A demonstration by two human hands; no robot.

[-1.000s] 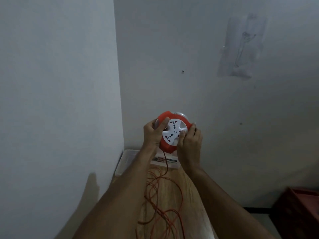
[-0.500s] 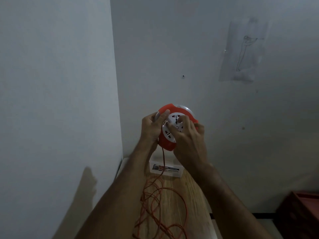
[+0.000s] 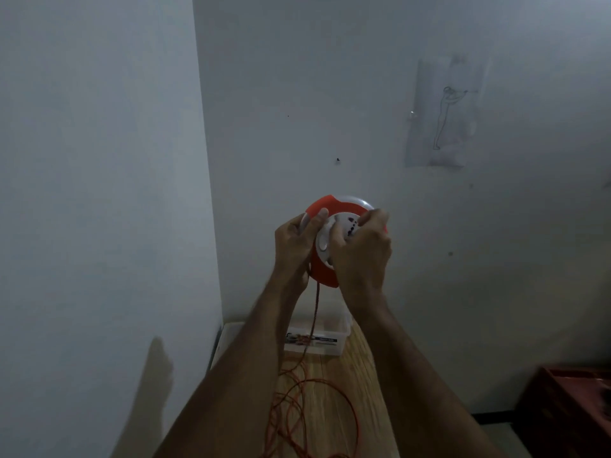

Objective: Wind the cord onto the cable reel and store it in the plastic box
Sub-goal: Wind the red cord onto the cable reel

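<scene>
I hold a round orange cable reel point(image 3: 325, 206) with a white socket face up in front of the wall. My left hand point(image 3: 294, 239) grips its left rim, thumb on the orange edge. My right hand point(image 3: 362, 249) lies over the white centre, fingers curled on it. An orange cord point(image 3: 314, 319) hangs straight down from the reel's bottom and ends in loose loops on the wooden table point(image 3: 363, 391). The clear plastic box point(image 3: 334, 328) with a label on its front stands at the table's far end against the wall, partly behind my left forearm.
White walls meet in a corner just left of the reel. A clear lid point(image 3: 228, 338) lies left of the box. A dark red crate point(image 3: 568, 411) stands at the lower right, beyond the table's right edge. A paper sketch point(image 3: 443, 114) hangs on the wall.
My right hand has turned over the white socket face, from its right edge to across its centre. The reel has risen a little in view and the hanging cord looks straighter.
</scene>
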